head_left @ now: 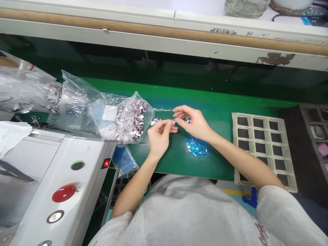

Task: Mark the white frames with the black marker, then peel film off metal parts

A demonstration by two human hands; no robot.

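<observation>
My left hand (159,136) and my right hand (193,120) meet above the green work mat. Between their fingertips is a small shiny metal part (174,121), which both hands appear to pinch. Its exact kind is too small to make out. A few more metal parts (155,121) lie just left of my left fingers, and another metal piece (188,120) shows under my right hand. Below my right wrist sits a pile of blue film pieces (197,147). To the left, a clear plastic bag (123,119) lies with its mouth toward my hands, full of similar metal parts.
A pale tray with dark square compartments (250,124) lies at the right, under my right forearm. A grey machine (84,153) with a red button (64,193) stands at the left. Blue film in a bag (125,160) lies beside it. A shelf (153,29) crosses the back.
</observation>
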